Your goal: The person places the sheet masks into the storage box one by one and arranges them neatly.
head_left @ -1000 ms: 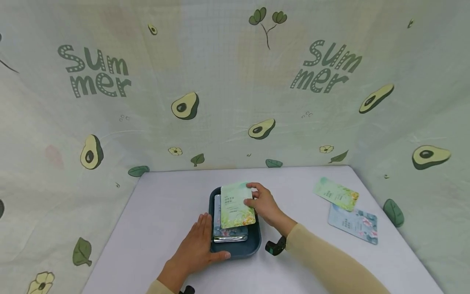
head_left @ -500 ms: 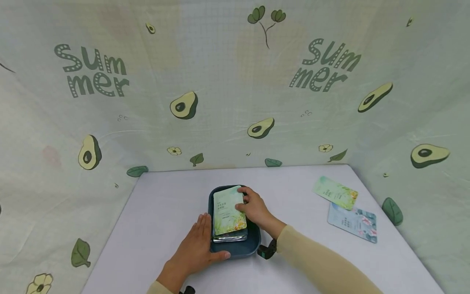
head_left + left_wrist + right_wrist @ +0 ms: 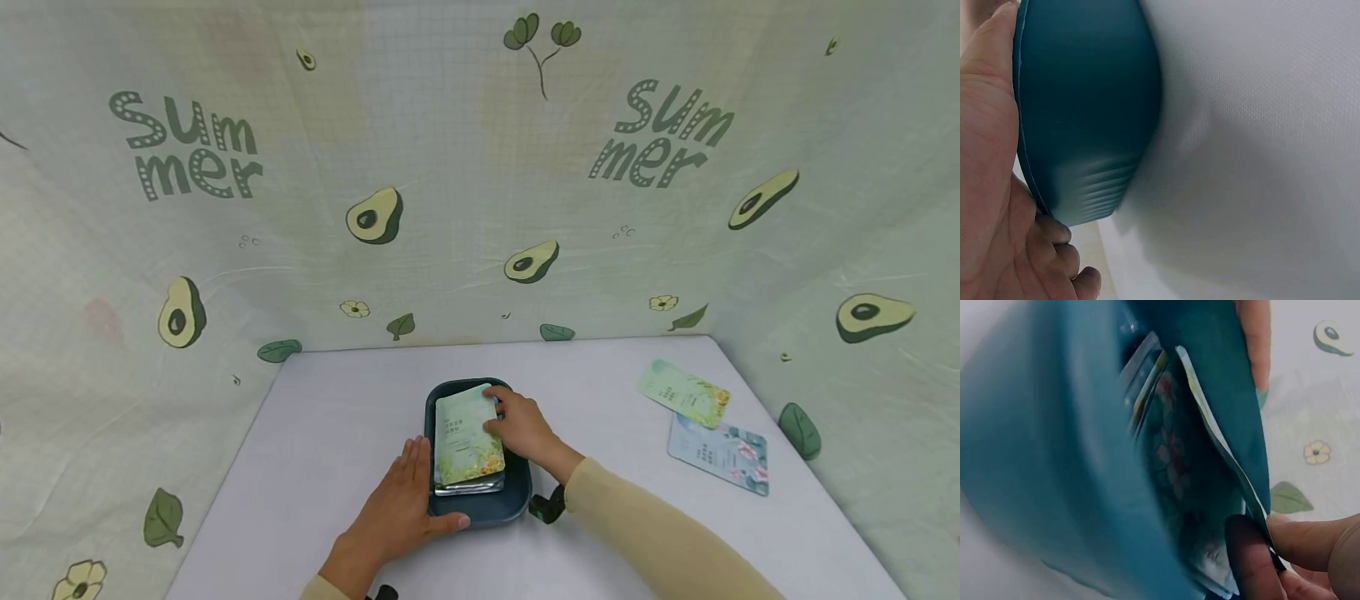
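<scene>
A dark blue-green tray stands on the table and holds a stack of flat sheet mask packets, silvery at the edge. My right hand pinches a pale green sheet mask packet by its right side, over the stack. In the right wrist view, thumb and finger clasp that green packet's edge, and it tilts above a flowered blue packet inside the tray. Straight fingers of my left hand lie along the tray's left side, with the thumb at its front rim.
On the table's right lie a green packet and a blue flowered packet, the green one overlapping the blue. A cloth printed with avocados hangs behind the white table.
My right hand has moved left and slightly down with the green packet, which now covers more of the stack. The left hand has stayed at the tray.
</scene>
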The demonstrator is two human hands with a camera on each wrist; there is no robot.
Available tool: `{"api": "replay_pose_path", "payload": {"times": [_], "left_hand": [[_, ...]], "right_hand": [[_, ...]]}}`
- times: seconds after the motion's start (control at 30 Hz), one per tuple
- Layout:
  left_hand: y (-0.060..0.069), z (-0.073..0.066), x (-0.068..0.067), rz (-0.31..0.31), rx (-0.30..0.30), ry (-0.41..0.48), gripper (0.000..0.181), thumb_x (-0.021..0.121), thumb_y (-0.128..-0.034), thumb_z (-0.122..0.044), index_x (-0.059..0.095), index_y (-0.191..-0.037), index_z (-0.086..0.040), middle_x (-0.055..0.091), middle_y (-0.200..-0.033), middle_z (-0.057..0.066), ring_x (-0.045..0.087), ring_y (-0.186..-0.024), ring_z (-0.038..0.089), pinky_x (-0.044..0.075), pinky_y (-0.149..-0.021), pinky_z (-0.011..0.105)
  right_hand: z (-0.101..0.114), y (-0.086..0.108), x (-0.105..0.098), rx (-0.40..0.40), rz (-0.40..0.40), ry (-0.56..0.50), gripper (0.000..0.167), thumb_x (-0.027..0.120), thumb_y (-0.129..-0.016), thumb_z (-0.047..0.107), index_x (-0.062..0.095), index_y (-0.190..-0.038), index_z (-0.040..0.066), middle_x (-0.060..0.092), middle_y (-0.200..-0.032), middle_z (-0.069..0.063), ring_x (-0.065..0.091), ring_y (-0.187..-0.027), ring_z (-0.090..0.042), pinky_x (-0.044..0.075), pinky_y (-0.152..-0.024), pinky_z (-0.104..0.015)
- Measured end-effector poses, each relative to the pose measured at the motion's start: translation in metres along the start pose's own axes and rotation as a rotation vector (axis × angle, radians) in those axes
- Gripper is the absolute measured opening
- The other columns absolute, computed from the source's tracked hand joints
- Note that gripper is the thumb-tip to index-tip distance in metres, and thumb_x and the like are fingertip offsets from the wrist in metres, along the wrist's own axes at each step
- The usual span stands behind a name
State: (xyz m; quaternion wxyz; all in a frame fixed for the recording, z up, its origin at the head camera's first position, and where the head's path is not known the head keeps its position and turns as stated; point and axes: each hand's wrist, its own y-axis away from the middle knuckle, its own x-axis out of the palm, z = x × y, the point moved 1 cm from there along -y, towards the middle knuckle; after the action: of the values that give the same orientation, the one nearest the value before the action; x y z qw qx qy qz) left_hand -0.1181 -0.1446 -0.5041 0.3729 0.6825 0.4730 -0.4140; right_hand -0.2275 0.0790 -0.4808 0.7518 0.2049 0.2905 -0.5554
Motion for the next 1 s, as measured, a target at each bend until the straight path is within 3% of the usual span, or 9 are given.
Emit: {"api": "replay_pose_path", "payload": {"times": [0.27,0.47,0.57,0.7,0.87,1.0], "left_hand": [[0.0,0.001,0.0,0.003,-0.007,-0.003,0.132,0.069,-0.0823,-0.082,0.017,-0.165,0.007,0.019,-0.174,0.025,0.017,-0.163,0.04,0.027,-0.128,0.058],[-0.001,0.002,-0.002,0.004,-0.005,-0.003,0.132,0.069,-0.0825,-0.081,0.018,-0.165,0.008,0.02,-0.173,0.025,0.017,-0.162,0.041,0.028,-0.128,0.057],[-0.001,0.002,-0.001,-0.001,-0.004,0.003,0.132,0.07,-0.0822,-0.08,0.018,-0.165,0.008,0.02,-0.173,0.026,0.018,-0.162,0.041,0.028,-0.128,0.057],[-0.001,0.002,0.0,-0.013,-0.003,0.009,0.132,0.072,-0.0815,-0.08,0.019,-0.165,0.008,0.022,-0.172,0.026,0.019,-0.162,0.041,0.029,-0.127,0.057],[0.0,0.002,0.001,-0.013,-0.004,0.019,0.132,0.072,-0.0814,-0.08,0.018,-0.165,0.008,0.022,-0.173,0.026,0.019,-0.162,0.041,0.028,-0.128,0.057],[0.001,0.001,0.0,-0.013,-0.004,0.034,0.132,0.072,-0.0813,-0.079,0.018,-0.165,0.008,0.021,-0.173,0.025,0.019,-0.162,0.041,0.028,-0.128,0.057]], "right_hand": [[0.0,0.0,-0.002,0.028,0.027,-0.043,0.054,0.078,-0.094,0.009,0.061,-0.145,0.006,0.074,-0.119,-0.021,0.072,-0.09,-0.021,0.059,-0.066,-0.031],[0.0,-0.001,-0.004,0.038,0.071,-0.079,0.057,0.075,-0.097,0.008,0.055,-0.15,0.003,0.07,-0.129,-0.025,0.076,-0.102,-0.027,0.064,-0.065,-0.03],[0.001,0.002,-0.012,0.051,0.037,-0.069,0.055,0.074,-0.099,0.011,0.055,-0.15,0.002,0.071,-0.129,-0.025,0.078,-0.097,-0.027,0.064,-0.065,-0.03],[-0.005,0.007,-0.031,0.051,-0.09,-0.011,0.047,0.071,-0.101,0.017,0.06,-0.145,0.003,0.074,-0.125,-0.02,0.079,-0.092,-0.025,0.065,-0.071,-0.034],[-0.044,0.014,-0.065,0.023,-0.236,0.158,0.045,0.068,-0.104,0.022,0.061,-0.143,0.0,0.073,-0.128,-0.021,0.073,-0.115,-0.037,0.062,-0.093,-0.05],[-0.098,0.025,-0.098,0.061,-0.233,0.344,0.057,0.064,-0.106,0.023,0.048,-0.15,-0.009,0.058,-0.147,-0.032,0.057,-0.134,-0.049,0.047,-0.112,-0.061]]}}
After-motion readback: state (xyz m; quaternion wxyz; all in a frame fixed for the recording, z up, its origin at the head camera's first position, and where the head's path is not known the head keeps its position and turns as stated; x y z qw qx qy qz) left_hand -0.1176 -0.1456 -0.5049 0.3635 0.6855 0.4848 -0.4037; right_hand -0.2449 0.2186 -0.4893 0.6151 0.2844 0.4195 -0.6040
